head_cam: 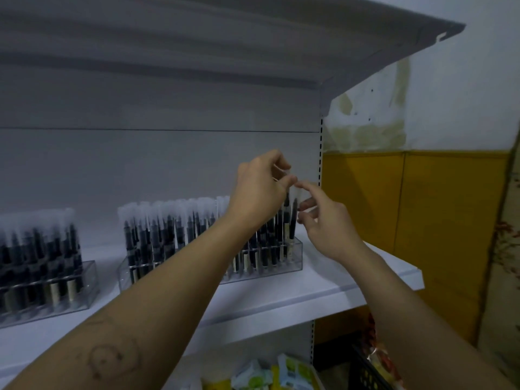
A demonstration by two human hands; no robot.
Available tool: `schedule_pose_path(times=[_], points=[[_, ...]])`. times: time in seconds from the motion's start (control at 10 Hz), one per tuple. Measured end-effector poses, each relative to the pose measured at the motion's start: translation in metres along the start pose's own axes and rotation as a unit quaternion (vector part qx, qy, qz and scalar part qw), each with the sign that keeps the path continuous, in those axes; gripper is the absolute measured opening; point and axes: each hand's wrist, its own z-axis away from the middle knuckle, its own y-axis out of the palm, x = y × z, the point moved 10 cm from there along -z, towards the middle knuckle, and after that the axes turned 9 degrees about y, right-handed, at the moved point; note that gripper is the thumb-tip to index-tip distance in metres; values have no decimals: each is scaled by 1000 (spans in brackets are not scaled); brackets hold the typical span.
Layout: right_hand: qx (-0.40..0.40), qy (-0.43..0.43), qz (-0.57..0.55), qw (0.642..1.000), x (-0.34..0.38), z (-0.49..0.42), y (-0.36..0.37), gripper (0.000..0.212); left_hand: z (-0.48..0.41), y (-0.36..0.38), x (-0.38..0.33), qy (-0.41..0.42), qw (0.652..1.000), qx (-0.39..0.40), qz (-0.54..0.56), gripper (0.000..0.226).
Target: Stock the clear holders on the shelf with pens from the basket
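Two clear holders stand on the white shelf (323, 280), both filled with upright black pens in clear sleeves. One holder (84, 288) is at the far left, the other (292, 257) in the middle. My left hand (259, 190) is raised over the right end of the middle holder, pinching the clear top of a sleeved pen (286, 209) that stands in the last row. My right hand (323, 218) is just right of it, fingers apart, fingertips touching the same sleeve top. The basket (368, 375) shows as a dark mesh corner at the bottom right.
An upper shelf (253, 46) overhangs the work area. The shelf's slotted upright (320, 153) runs just behind my hands. A yellow and white wall (422, 192) lies to the right. Colourful packets (270, 375) sit on the lower shelf below.
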Motion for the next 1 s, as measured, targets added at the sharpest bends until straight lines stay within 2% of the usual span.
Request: schedule_pose_path(times=[0.1, 0.3, 0.5, 0.7, 1.0], points=[[26, -6, 32, 999, 1, 0, 1, 56, -3, -1, 2, -11, 1000, 9, -24, 12], [18, -49, 132, 990, 15, -3, -4, 51, 0, -3, 15, -42, 997, 28, -55, 12], [36, -72, 150, 985, 25, -8, -3, 39, 16, 19, 25, -72, 983, 105, -135, 14], [63, -40, 93, 993, 15, 1, 1, 44, 18, 16, 21, -30, 973, 68, -218, 15], [72, 1, 92, 993, 17, 10, 2, 64, 25, 24, 11, 31, 946, 141, -289, 32]])
